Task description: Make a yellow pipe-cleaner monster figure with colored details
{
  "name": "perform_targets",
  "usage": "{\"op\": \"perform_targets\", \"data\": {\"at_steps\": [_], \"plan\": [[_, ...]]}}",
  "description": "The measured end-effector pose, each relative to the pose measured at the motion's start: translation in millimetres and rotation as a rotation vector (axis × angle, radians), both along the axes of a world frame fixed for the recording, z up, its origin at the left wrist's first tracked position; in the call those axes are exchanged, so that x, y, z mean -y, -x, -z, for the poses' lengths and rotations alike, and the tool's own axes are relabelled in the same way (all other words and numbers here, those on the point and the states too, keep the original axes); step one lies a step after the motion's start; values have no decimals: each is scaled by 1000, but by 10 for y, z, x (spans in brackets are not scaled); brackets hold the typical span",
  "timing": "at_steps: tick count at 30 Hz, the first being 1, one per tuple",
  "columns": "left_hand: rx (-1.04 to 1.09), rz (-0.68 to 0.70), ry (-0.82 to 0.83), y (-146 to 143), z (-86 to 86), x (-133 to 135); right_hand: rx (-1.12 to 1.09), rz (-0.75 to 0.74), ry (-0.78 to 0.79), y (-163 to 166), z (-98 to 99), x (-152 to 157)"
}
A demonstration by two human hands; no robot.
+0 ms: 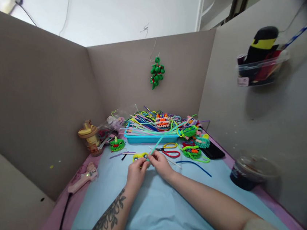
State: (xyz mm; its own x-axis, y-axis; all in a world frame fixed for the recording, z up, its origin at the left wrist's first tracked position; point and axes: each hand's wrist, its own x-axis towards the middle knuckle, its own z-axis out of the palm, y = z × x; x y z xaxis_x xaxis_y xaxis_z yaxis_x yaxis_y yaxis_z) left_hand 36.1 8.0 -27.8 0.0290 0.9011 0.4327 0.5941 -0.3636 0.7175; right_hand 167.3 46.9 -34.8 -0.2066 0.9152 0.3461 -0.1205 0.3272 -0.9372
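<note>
Left hand [136, 173], right hand [160, 164]: fingers are pinching tight on pipe cleaner [159, 142], centre frame; its loose tail risks snagging scissors [171, 152].

hands [136, 173] [161, 164] 2 | held pipe cleaner [156, 148] 1 | scissors [169, 151] 1 | glue gun [83, 177] 1 | hanging ornament [156, 72] 1

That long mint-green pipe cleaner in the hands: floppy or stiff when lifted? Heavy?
Probably bendable yet shape-holding: the thin mint-green pipe cleaner juts up from the hands unsupported, nearly straight. Likely very light: left hand and right hand pinch it by fingertips alone.
</note>
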Motion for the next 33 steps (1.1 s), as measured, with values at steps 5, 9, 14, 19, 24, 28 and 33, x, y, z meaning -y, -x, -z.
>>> {"op": "perform_targets", "data": {"at_steps": [5,9,14,19,24,28,33], "plan": [[-14,-2,2,-2,-36,11,14,-7,5,-5,-20,16],[-61,13,-17,-2,-62,19,12,-6,3,-10,-21,18],[-95,23,-57,17,-41,13,8,-15,15,-6,14,7],[-102,-6,-55,32,-24,-3,-1,-14,13,-3,45,-9],[-17,-64,-21,40,-7,-32,-62,-43,26,-15,22,-17],[72,-56,14,51,17,-50,-81,-68,19,-14,18,-26],[93,-3,32,35,23,-45,-72,-96,29,-5,27,-33]]}}
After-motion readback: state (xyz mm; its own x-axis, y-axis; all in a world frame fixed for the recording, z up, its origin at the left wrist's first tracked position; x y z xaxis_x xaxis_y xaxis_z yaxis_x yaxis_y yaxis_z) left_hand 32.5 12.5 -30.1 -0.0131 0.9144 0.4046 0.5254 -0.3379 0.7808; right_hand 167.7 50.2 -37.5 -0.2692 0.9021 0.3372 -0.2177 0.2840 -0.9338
